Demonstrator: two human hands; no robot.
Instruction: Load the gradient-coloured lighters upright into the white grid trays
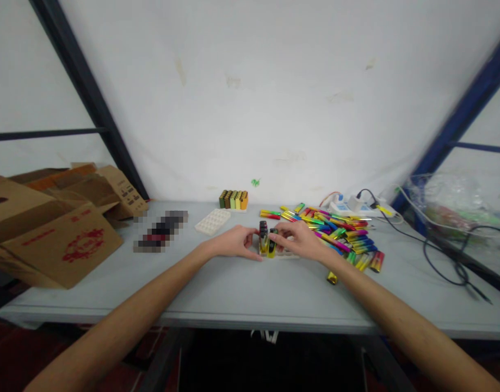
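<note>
A white slotted tray (288, 255) lies in front of me, with several black-topped lighters (263, 228) upright at its left end. Around that end curves my left hand (235, 241), thumb along the front edge and fingers at the side, touching the tray. My right hand (301, 239) pinches a yellow lighter (271, 247) with a black top, upright at the tray's front beside the others. The right hand covers much of the tray. Close to the right forearm spreads a loose pile of shiny multicoloured lighters (331, 231).
Farther back are another white slotted tray (213, 221) and a filled block of lighters (233, 200). Cardboard boxes (66, 234) and a pixelated dark item (160, 231) are on the left. A power strip (356, 204), black cable (427, 253) and plastic bags (454, 201) are on the right.
</note>
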